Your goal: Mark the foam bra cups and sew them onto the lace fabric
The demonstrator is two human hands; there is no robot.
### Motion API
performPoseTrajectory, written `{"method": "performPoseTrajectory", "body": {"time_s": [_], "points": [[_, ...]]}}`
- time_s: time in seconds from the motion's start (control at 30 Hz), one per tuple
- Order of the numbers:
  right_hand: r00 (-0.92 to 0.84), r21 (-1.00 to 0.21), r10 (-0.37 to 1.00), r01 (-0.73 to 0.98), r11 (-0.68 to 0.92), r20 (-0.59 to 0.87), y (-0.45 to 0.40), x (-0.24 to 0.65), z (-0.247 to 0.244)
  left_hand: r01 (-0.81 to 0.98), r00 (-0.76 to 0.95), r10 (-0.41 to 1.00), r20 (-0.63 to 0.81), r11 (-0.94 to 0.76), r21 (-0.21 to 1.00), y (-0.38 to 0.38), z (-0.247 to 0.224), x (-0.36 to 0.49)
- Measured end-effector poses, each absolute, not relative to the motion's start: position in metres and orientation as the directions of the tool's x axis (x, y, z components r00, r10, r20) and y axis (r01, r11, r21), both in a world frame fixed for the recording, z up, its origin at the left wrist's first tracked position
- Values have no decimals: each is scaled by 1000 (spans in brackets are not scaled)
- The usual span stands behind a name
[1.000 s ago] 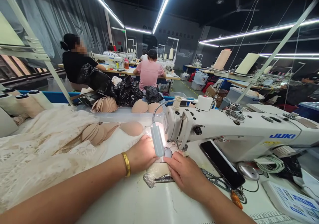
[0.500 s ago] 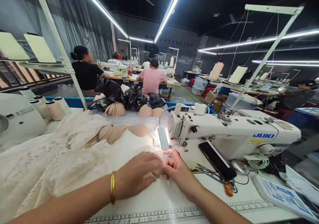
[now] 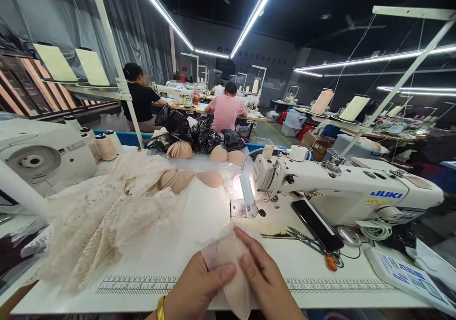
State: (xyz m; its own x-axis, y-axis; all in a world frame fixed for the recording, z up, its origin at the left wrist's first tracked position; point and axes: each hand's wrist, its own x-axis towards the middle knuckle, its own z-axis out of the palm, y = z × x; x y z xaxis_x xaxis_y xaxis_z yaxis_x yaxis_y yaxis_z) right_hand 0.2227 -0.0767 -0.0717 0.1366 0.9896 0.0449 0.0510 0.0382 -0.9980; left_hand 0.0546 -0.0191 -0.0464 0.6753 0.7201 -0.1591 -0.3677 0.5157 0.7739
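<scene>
A pale, thin fabric piece, soft and partly see-through, is held near the table's front edge. My left hand, with a gold bracelet at the wrist, grips its left side, thumb on top. On its right side my right hand pinches it between thumb and fingers. Beyond both hands is the sewing machine, its lamp lit over the metal needle plate. To the left lie a heap of cream lace and several beige bra cups.
Scissors and a phone lie right of my hands. A printed ruler runs along the front edge. Thread cones stand at the left. Black plastic bags sit beyond the table. Co-workers, one in a pink shirt, sit farther off.
Both hands have come back from beside the needle area toward the front edge, and the fabric piece now shows between them. The view has shifted so the scene sits farther right.
</scene>
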Motion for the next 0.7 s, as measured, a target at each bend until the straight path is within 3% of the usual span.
{"method": "performPoseTrajectory", "body": {"time_s": [0.13, 0.2, 0.47, 0.7], "points": [[137, -926, 980, -367, -85, -144, -75, 230, -57, -391, 701, 701, -134, 534, 750, -24, -47, 53], [148, -879, 975, -470, -79, -167, -77, 224, -61, -402, 671, 727, -142, 518, 755, -21, -43, 55], [319, -880, 940, -473, 49, -119, -76, 207, -84, -493, 388, 884, -261, 438, 752, -13, -41, 72], [358, -872, 927, -483, 81, -113, -75, 209, -90, -501, 385, 884, -265, 442, 744, -13, -40, 75]]}}
